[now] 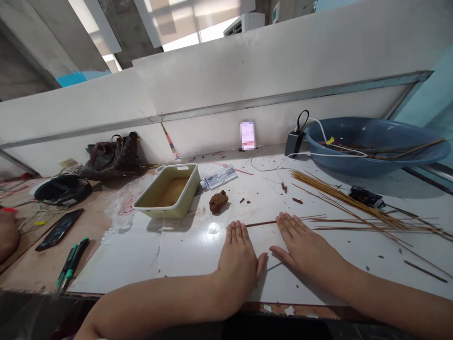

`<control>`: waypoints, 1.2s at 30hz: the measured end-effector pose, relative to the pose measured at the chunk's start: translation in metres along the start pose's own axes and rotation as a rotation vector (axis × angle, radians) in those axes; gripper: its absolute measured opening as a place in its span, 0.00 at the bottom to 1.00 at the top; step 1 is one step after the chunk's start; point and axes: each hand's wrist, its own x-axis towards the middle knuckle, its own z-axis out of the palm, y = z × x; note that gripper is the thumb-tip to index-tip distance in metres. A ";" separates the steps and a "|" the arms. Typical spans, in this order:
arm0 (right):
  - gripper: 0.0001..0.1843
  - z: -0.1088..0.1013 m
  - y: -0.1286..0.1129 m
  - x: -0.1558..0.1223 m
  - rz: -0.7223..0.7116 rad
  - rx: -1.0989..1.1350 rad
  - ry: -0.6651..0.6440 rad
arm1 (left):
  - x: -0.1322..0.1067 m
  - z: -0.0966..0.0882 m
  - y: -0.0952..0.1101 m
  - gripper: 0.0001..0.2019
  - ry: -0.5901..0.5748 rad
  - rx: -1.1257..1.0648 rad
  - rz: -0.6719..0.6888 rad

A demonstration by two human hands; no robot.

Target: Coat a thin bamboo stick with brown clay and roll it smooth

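My left hand (239, 257) lies flat on the white table top (184, 245), fingers stretched out and together. My right hand (300, 243) lies flat beside it, fingers extended. A thin brown-coated stick (261, 223) lies under the fingertips of both hands, running left to right. Just beyond it sits a lump of brown paste (218, 201). Neither hand grips anything.
A yellow tray (170, 191) with brown powder stands to the left. Several bare bamboo sticks (354, 208) fan out at right. A blue basin (375, 146) holds coated sticks at back right. A phone (59, 229), green tools (71, 264) and a bag (113, 156) lie left.
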 end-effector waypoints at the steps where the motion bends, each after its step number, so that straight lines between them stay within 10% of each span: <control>1: 0.49 0.001 -0.001 -0.002 0.006 0.009 -0.003 | -0.002 0.003 0.000 0.41 0.012 -0.003 0.007; 36: 0.47 -0.006 -0.001 0.007 0.049 -0.053 -0.035 | -0.001 0.000 -0.004 0.36 0.001 0.060 0.010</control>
